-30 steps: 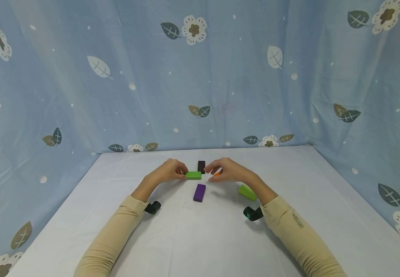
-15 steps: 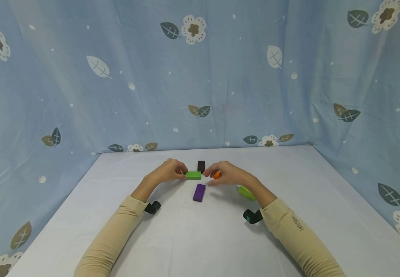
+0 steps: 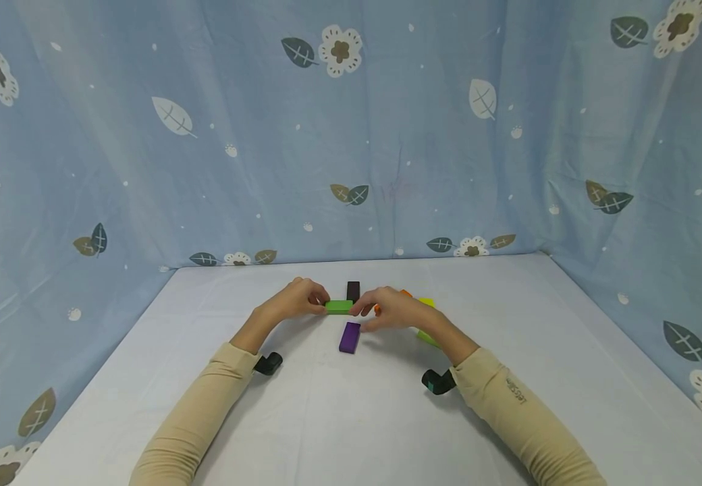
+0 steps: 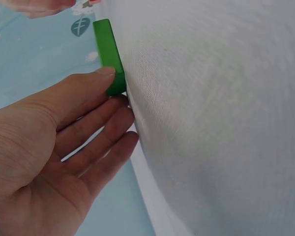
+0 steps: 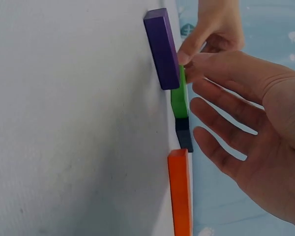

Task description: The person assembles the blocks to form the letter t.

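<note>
My left hand (image 3: 298,298) pinches the left end of a green block (image 3: 340,308) lying on the white table. In the left wrist view its thumb rests on the block (image 4: 107,46), with the fingers at the near end. My right hand (image 3: 395,308) is over the table with fingers extended and nothing held. Its fingertips are at the green block's right end, and its thumb is close to a purple block (image 3: 349,337). Behind the green block lies a dark block (image 3: 354,291). An orange block (image 5: 180,191) is partly hidden by my right hand in the head view.
Beside my right wrist, a yellow block (image 3: 426,302) and a yellow-green block (image 3: 427,338) are partly covered. Black wrist devices (image 3: 268,364) hang under both forearms. A blue patterned curtain (image 3: 351,135) closes off the back and sides of the white table (image 3: 327,418).
My right hand has shifted slightly left and nearer, toward the purple block and the green block's right end. More of the orange and yellow blocks shows behind it. My left hand stays put.
</note>
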A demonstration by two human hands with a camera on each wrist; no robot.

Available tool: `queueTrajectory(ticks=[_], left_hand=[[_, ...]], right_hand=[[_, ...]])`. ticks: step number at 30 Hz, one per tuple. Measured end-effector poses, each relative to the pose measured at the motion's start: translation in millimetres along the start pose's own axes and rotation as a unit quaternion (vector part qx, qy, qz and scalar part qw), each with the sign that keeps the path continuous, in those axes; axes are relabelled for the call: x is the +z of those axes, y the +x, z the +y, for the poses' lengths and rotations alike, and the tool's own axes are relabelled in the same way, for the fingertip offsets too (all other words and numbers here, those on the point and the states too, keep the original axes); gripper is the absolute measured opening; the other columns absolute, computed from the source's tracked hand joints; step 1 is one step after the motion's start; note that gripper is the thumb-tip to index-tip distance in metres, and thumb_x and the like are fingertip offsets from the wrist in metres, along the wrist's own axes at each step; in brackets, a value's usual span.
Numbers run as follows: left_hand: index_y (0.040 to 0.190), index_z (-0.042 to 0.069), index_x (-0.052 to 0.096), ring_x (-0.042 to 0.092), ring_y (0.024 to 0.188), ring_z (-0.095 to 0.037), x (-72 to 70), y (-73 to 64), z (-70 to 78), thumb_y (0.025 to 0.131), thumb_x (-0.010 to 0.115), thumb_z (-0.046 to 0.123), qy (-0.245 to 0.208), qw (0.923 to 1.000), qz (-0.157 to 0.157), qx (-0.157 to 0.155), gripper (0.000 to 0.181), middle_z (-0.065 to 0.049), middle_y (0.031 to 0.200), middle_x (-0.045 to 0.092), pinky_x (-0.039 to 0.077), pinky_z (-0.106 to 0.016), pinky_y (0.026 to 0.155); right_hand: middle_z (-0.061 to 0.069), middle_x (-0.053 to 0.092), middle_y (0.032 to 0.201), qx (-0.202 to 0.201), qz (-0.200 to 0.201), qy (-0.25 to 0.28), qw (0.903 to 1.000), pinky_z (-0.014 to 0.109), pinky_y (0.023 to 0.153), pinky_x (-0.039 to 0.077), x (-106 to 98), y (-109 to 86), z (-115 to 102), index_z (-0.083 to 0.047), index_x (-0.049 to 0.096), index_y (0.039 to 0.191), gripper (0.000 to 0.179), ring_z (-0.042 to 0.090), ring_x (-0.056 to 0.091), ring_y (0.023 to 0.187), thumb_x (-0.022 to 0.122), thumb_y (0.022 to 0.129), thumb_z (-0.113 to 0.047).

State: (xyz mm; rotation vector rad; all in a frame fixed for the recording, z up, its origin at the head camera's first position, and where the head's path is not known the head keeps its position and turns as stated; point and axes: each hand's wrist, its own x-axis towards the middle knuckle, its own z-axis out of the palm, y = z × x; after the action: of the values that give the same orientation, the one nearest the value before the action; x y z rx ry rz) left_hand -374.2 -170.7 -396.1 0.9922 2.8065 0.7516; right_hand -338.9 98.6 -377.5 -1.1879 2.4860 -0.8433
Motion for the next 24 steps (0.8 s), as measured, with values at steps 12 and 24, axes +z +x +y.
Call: queueTrajectory(ticks=[12, 24], left_hand=[[0.105, 0.001, 0.074, 0.071, 0.083, -0.013, -1.2, -0.3, 1.1, 0.085, 0.075, 0.011, 0.001, 1.0, -0.001, 0.003, 0.023, -0.009, 0.097, 0.076, 0.057, -0.024, 0.074], [0.105, 0.002, 0.074, 0.071, 0.082, -0.013, -0.5, -0.4, 0.0, 0.085, 0.076, 0.011, 0.004, 1.0, 0.002, 0.008, 0.022, -0.009, 0.098, 0.076, 0.058, -0.024, 0.074]], right_hand=[[0.001, 0.069, 0.122, 0.004, -0.029, -0.012, 0.9995, 0.029, 0.089, 0.055, 4.9, 9.0, -2.9, -0.009, 0.067, 0.123, 0.036, 0.02, 0.064, 0.111, 0.073, 0.087, -0.012], [0.0, 0.066, 0.125, 0.008, -0.053, -0.011, 0.9985, 0.031, 0.09, 0.054, 9.6, 11.3, -3.3, -0.012, 0.066, 0.125, 0.04, 0.016, 0.062, 0.113, 0.074, 0.086, -0.01]])
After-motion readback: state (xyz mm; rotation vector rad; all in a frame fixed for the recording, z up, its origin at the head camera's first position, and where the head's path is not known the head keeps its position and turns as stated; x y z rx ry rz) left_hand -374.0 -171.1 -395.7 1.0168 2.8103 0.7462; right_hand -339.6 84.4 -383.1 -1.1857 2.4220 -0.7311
